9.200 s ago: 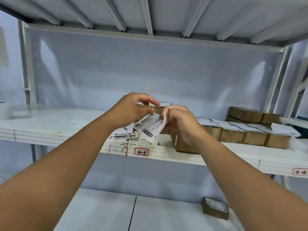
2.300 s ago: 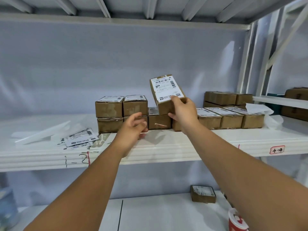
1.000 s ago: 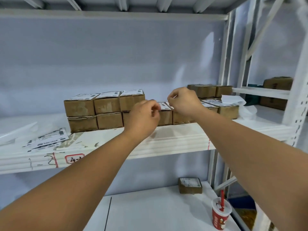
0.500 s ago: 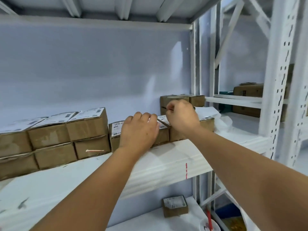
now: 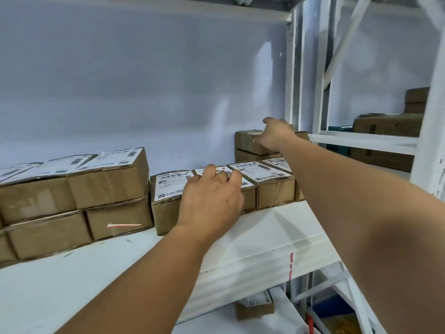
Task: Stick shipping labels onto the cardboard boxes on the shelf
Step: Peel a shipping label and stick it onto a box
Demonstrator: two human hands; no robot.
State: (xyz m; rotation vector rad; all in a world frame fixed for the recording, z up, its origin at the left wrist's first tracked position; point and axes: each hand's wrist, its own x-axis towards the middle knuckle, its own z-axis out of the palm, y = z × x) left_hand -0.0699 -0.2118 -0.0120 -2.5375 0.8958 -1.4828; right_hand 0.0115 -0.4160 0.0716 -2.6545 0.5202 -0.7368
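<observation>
A: Where is the left hand (image 5: 212, 196) seen?

B: It is laid on the middle box (image 5: 249, 201) of a row of labelled boxes set along the shelf (image 5: 265, 237). Its grip is slack. The fingers (image 5: 234, 175) are spread loosely over the white label (image 5: 244, 183), and nothing is held.

A: And the right hand (image 5: 274, 136)?

B: It is stretched to the far right, onto the top box (image 5: 245, 141) of a brown stack of two. The thumb is set against that box's near face and the rest of the hand is laid over its top. Whether this grip is closed on the box cannot be told, since the fingers are hidden behind the hand.

A: How are the other boxes placed?

B: A tilted box (image 5: 166, 213), its label turned towards the near side, is pressed against the left of the middle box. Another labelled box (image 5: 274, 194) is set just beside it on the right. The lower box (image 5: 248, 155) of the stack is seen behind that row. Further left, a block of boxes (image 5: 108, 186) is piled two high, with labels on the upper layer. A small box (image 5: 255, 309) is seen on the shelf below, and larger cartons (image 5: 387, 125) are kept on the neighbouring rack at the far right.
</observation>
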